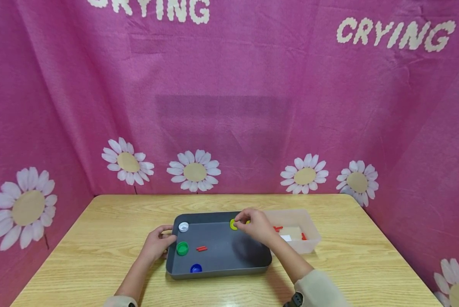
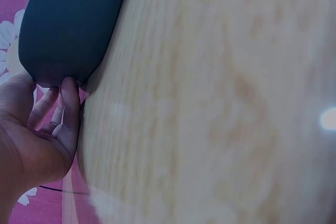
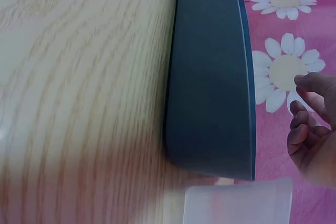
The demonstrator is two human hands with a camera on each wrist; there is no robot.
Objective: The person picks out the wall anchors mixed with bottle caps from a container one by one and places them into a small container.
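Observation:
A dark grey tray (image 1: 222, 238) lies on the table, and my left hand (image 1: 156, 245) grips its left end, thumb at the rim and fingers against the end wall (image 2: 58, 72). Over the tray's back right part is my right hand (image 1: 254, 226), fingertips close to a yellow cap (image 1: 233, 224). Its thumb and fingers are loosely bent, with nothing visible between them in the right wrist view (image 3: 315, 124). Along the tray's left side sit a white cap (image 1: 183, 227), a green cap (image 1: 182, 248) and a blue cap (image 1: 196, 268). Small red sticks (image 1: 201, 248) lie beside the green cap.
A translucent plastic box (image 1: 310, 226) stands against the tray's right side, partly hidden by my right hand and forearm. Inside it are several red sticks (image 1: 303, 236) and a white piece (image 1: 286, 238). A pink curtain (image 1: 229, 128) with daisies hangs behind the wooden table (image 1: 360, 260).

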